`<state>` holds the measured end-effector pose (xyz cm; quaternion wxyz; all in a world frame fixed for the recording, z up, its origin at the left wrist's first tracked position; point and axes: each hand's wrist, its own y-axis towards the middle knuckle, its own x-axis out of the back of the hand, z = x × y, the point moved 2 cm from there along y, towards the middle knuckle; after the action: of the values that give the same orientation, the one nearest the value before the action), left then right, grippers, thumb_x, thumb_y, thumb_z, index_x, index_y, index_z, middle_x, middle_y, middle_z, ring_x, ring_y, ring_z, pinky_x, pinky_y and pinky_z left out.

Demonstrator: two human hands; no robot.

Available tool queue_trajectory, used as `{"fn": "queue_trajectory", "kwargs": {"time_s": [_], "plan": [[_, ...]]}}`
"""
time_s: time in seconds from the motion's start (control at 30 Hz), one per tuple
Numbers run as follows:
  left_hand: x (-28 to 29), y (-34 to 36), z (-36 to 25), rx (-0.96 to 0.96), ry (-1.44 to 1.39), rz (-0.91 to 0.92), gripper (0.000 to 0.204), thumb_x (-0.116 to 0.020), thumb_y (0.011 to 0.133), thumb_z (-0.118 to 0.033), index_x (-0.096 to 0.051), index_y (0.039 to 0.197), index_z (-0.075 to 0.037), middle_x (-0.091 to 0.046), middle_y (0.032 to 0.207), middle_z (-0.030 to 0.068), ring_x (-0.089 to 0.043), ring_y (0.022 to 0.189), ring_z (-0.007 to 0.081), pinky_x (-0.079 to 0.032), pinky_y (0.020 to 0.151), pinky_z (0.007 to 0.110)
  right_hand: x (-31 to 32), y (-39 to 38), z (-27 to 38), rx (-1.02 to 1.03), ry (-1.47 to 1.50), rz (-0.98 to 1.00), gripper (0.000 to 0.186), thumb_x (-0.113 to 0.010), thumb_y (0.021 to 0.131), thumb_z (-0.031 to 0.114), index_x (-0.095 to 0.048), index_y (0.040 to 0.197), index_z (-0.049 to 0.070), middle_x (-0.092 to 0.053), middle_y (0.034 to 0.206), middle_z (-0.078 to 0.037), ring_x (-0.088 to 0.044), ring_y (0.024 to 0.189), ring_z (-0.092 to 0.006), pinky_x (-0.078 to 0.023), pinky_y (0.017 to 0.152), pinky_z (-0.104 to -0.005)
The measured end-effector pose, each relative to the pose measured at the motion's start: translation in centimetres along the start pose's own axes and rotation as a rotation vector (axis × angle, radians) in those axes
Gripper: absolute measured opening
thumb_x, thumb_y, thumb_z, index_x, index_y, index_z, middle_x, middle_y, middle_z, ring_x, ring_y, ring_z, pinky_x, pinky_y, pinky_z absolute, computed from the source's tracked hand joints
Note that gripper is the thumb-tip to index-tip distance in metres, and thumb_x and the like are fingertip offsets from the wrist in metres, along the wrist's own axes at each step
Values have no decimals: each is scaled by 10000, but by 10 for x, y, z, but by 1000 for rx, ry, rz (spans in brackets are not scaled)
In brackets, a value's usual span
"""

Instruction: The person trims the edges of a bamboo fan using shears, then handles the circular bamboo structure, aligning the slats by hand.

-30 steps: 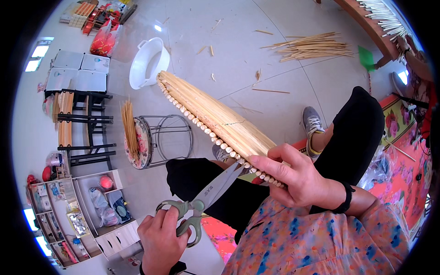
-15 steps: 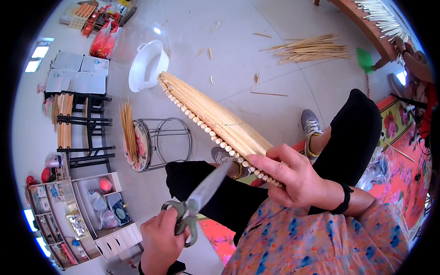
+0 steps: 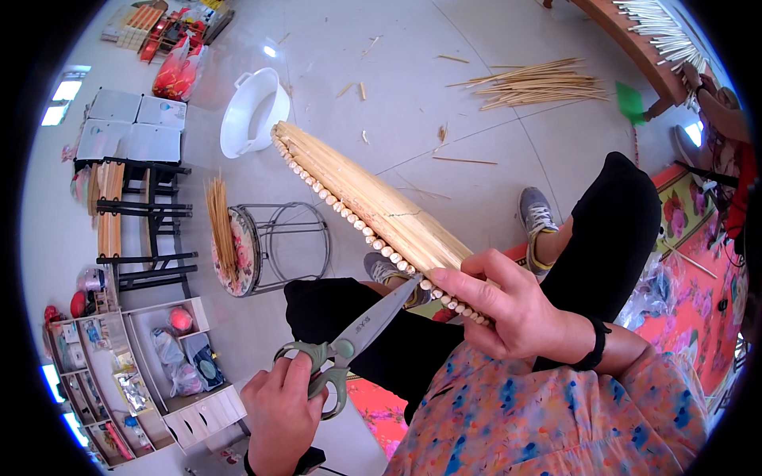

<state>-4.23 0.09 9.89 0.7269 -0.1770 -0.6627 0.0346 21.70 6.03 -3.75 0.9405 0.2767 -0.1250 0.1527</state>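
Observation:
Green-handled scissors [image 3: 343,347] are in my left hand [image 3: 287,406], its fingers through the handle loops. Their blades point up and to the right, and the tips meet the row of round cut ends near my right thumb. My right hand [image 3: 512,305] grips the near end of a flat, tapering piece made of pale straw-coloured stalks [image 3: 373,206] set side by side. It slants up and left over my lap, with a thin dark line across its middle. Whether the scissor tips touch a stalk or stop just short, I cannot tell.
Loose stalks [image 3: 544,83] lie on the tiled floor ahead. A white basin [image 3: 255,115] stands at the upper left. More stalks [image 3: 222,230] rest on a round stool [image 3: 252,247]. A compartment shelf [image 3: 194,412] is at lower left. Another person's arm [image 3: 718,111] shows at far right.
The scissors have moved up and right, so their tips now reach the stalk ends. The blur on the blades is gone. My right hand and the stalk piece stay nearly still.

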Motion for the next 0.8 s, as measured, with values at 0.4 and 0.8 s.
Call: {"fn": "queue_trajectory", "kwargs": {"time_s": [0.4,0.8], "plan": [[-40,48,-11,-22,-1253,-514,411,-790,803,-73,-526,1104,18,-684,1011,161,-704,837,217,-543,679,315,-7,6,-4,-71,-9,-20,703,-699,673,60,-529,1355,27,-573,1000,-177,-610,811,-330,-532,718,-394],[-38,141,-42,44,-1304,-526,352,-629,976,-230,-549,1145,68,-639,965,113,-672,772,169,-586,582,287,9,-28,-16,-209,17,137,763,-770,720,172,-468,1418,110,-485,1320,-201,-522,1186,-394,-482,964,-438]]}}
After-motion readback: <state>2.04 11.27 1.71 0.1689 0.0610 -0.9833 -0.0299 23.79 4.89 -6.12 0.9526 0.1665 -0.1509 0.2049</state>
